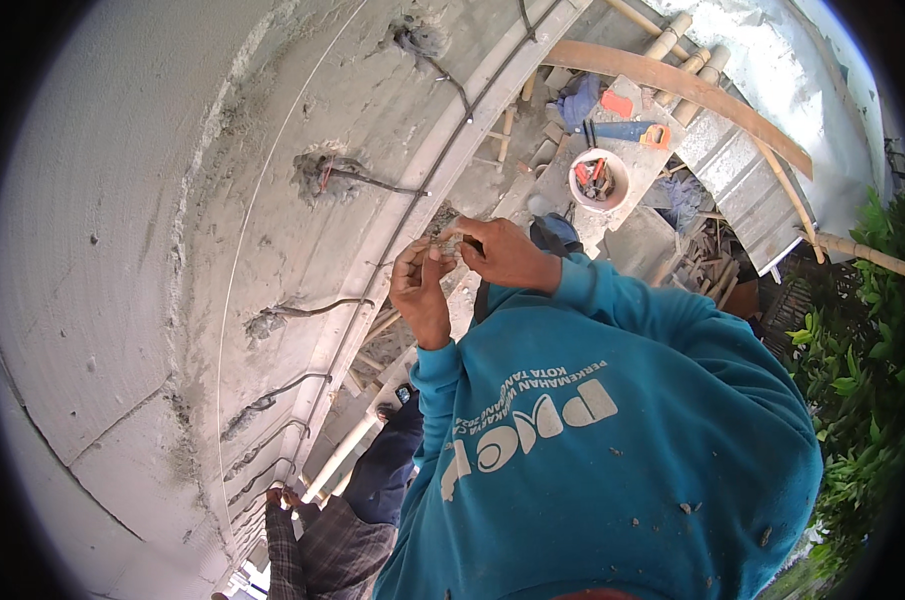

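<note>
Close together at the middle of the view, both hands are raised in front of my teal sweatshirt (612,470). My left hand (422,292) has its thumb pressed toward the fingers in a pinch. Just to its right, my right hand (509,255) bends over with thumb and forefinger drawn together. Whatever thin or tiny thing lies between the fingertips is too small to name. Left of them runs a long dark metal rod (434,172) along the edge of a concrete surface. Bent rods (377,183) stick out of broken holes and reach this long rod.
A white bucket (620,180) of tools stands on a board beside a handsaw (627,132). Bamboo poles (707,70) and a curved brown strip (672,78) cross the upper right. At lower left, another person's checked sleeve (284,550) reaches the rods. Leaves (852,370) hang at right.
</note>
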A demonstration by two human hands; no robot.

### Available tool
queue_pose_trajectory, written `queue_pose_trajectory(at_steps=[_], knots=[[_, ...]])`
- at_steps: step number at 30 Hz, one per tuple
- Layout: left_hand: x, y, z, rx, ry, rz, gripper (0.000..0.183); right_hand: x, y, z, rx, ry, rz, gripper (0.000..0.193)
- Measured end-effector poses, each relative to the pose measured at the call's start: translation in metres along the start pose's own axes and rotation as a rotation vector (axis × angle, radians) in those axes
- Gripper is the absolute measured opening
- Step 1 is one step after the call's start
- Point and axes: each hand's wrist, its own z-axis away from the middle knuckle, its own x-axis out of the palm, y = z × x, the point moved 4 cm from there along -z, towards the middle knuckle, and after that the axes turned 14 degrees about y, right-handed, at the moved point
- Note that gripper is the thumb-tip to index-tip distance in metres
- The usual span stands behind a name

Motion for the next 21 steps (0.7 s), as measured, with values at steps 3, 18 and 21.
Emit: queue_pose_trajectory(at_steps=[3, 18, 21], knots=[[-0.004, 0.002, -0.002, 0.028, -0.005, -0.112, 0.023, 0.000, 0.000, 0.003, -0.003, 0.008, 0.014, 0.017], [-0.008, -0.018, -0.006, -0.030, -0.025, -0.082, 0.020, 0.007, 0.014, 0.009, -0.204, 0.012, 0.003, 0.018], [-0.005, -0.025, -0.002, -0.133, -0.029, -0.039, 0.019, 0.005, 0.014, 0.009, -0.133, -0.019, 0.021, 0.016]])
